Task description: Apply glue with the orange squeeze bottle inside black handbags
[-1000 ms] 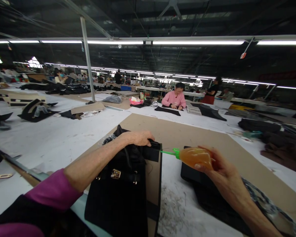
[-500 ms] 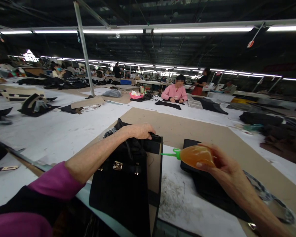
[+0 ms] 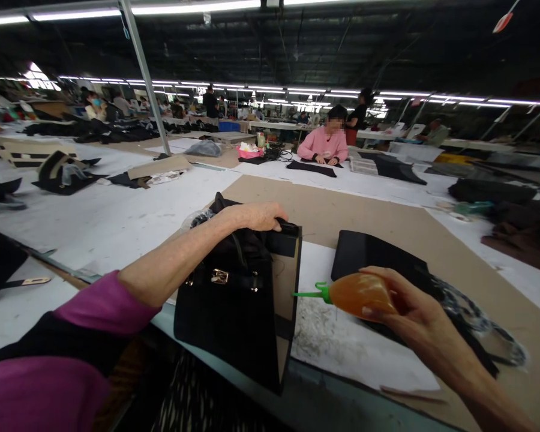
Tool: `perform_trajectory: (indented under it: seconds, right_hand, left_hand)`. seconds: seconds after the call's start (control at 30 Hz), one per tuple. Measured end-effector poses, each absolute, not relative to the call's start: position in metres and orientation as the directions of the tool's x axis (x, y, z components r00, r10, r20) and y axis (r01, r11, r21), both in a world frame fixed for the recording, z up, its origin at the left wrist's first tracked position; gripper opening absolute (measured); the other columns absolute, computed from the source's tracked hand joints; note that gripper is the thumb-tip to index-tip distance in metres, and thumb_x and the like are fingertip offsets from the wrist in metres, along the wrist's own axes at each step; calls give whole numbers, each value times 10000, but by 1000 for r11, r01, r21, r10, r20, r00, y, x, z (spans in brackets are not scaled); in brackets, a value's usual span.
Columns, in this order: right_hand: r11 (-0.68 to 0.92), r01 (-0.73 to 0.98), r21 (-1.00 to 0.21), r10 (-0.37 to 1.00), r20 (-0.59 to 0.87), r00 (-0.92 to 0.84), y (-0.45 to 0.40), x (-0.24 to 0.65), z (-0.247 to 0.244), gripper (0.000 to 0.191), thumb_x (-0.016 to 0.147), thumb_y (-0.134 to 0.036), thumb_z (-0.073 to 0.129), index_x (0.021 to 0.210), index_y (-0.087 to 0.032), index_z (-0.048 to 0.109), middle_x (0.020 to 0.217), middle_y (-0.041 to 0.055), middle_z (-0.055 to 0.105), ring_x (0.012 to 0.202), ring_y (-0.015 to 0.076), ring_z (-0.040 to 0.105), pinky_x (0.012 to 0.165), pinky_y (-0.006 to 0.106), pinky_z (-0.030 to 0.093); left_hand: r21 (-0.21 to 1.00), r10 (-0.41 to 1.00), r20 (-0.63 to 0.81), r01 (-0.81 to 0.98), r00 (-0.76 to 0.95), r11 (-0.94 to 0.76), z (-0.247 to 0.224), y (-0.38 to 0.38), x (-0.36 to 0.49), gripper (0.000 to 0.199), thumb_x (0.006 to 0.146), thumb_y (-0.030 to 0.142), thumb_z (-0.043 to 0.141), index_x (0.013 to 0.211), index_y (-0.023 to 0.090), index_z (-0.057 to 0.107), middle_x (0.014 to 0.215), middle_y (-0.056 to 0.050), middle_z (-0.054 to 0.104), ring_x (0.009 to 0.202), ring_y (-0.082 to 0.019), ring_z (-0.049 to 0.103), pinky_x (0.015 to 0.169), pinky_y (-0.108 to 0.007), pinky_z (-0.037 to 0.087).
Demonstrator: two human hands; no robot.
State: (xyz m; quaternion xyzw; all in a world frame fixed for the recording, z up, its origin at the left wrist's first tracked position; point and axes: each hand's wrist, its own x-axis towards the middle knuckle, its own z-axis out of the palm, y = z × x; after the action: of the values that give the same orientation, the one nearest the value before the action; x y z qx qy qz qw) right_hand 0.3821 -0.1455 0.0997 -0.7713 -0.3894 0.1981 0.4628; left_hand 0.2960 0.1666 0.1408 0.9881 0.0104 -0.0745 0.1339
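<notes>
A black handbag [image 3: 225, 324] with gold buckle hardware stands at the table's near edge, its beige-lined side panel [image 3: 284, 282] facing right. My left hand [image 3: 263, 216] is closed on the bag's top edge near the right corner. In my right hand [image 3: 400, 297] is a squeeze bottle of amber liquid, probably glue [image 3: 360, 294], held on its side. Its thin green nozzle [image 3: 310, 294] points left, with the tip at the panel's right edge; whether it touches cannot be made out. Behind the bottle lies another black bag piece [image 3: 378, 255] with a plastic-wrapped handle [image 3: 468, 306].
Brown board [image 3: 324, 204] and stained white sheeting [image 3: 342, 348] cover the table. Black cut pieces [image 3: 63, 171] lie at left, dark fabric piles [image 3: 522, 222] at right. Across the table a person in pink [image 3: 324, 144] handles black material. A metal post [image 3: 146, 84] rises at back left.
The nozzle tip has moved down along the bag's side edge with the bottle. My left hand keeps its hold on the top. The head view has tipped downward.
</notes>
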Motion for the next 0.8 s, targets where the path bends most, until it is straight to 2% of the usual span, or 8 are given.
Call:
perform_trajectory:
  seconds: [0.1, 0.23, 0.4, 0.57, 0.7, 0.8]
  right_hand:
    - [-309, 410, -858, 780, 18, 625, -151, 379, 94, 548, 670, -481, 725, 1121, -226, 544, 944, 30, 648, 837, 264, 606, 681, 307, 501]
    - [-324, 373, -869, 789, -30, 614, -158, 376, 83, 543, 685, -463, 727, 1139, -235, 537, 984, 33, 641, 900, 274, 597, 756, 327, 490]
    - [-327, 338, -883, 804, -72, 591, -166, 368, 71, 512, 686, -434, 728, 1121, -228, 554, 911, 22, 643, 847, 251, 595, 731, 299, 478]
    - [-343, 285, -895, 807, -125, 577, -171, 365, 68, 529, 668, -406, 747, 1123, -223, 548, 922, 26, 638, 845, 255, 594, 736, 305, 483]
    - [-282, 138, -949, 781, -144, 608, -167, 367, 71, 530, 673, -430, 738, 1116, -218, 540, 921, 43, 641, 833, 271, 604, 666, 320, 526]
    - [-159, 23, -987, 771, -110, 627, -159, 371, 68, 500, 719, -448, 704, 1117, -203, 526, 978, 78, 630, 859, 286, 602, 660, 350, 540]
  left_hand:
    - [247, 9, -138, 43, 990, -968, 141, 165, 295, 255, 776, 168, 517, 1002, 174, 636, 897, -35, 654, 791, -159, 550, 663, -222, 367]
    - [249, 12, -142, 48, 990, -967, 143, 163, 294, 259, 777, 169, 515, 1010, 175, 629, 880, -25, 645, 766, -148, 538, 649, -223, 352]
    - [213, -7, -121, 19, 993, -977, 144, 161, 291, 238, 777, 174, 505, 975, 167, 637, 814, -19, 624, 717, -138, 516, 619, -226, 333]
    - [147, -30, -99, -16, 995, -989, 161, 152, 279, 223, 774, 184, 498, 949, 174, 637, 806, -20, 632, 713, -137, 516, 634, -230, 343]
    - [69, -31, -61, -27, 998, -997, 192, 145, 264, 246, 778, 174, 477, 969, 180, 632, 833, -30, 645, 722, -140, 538, 623, -232, 348]
    - [-58, 7, -14, 7, 1000, -998, 216, 142, 254, 251, 786, 169, 463, 970, 175, 634, 777, -39, 646, 687, -153, 551, 617, -254, 347]
